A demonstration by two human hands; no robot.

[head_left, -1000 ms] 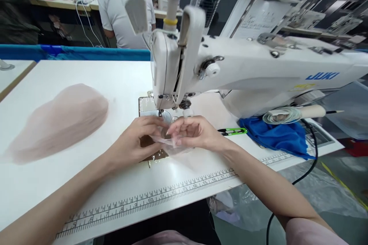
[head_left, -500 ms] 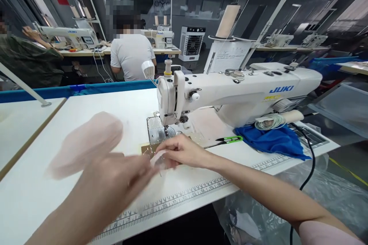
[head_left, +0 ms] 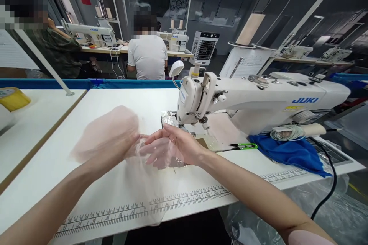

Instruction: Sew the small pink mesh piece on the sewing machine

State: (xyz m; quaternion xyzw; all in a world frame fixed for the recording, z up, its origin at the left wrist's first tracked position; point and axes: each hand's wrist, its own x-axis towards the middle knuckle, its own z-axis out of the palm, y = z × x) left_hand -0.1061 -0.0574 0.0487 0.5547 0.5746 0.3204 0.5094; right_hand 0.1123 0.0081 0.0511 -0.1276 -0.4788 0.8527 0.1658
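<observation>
A thin, see-through fabric piece (head_left: 152,187) hangs between my hands in front of the sewing machine (head_left: 258,92), its lower end over the table edge. My left hand (head_left: 129,145), smeared by motion, pinches its upper left part. My right hand (head_left: 175,143) has its fingers spread under the fabric, which shows them through, with the thumb up near the needle plate (head_left: 170,120). A pale pink sheer piece (head_left: 106,132) lies flat on the table, partly behind my left hand. Another pale piece (head_left: 222,128) lies under the machine arm.
Green-handled thread snips (head_left: 247,146) lie right of my hand, beside a blue cloth (head_left: 290,153) and a coil of cord (head_left: 287,133). A printed ruler (head_left: 201,195) runs along the table's front edge. Yellow tape (head_left: 14,98) stands at left. Two people sit at machines beyond.
The view has swung left, so things sit further right. The bunched fabric now hangs spread out below my hands. My right hand has gone from pinching to spread fingers.
</observation>
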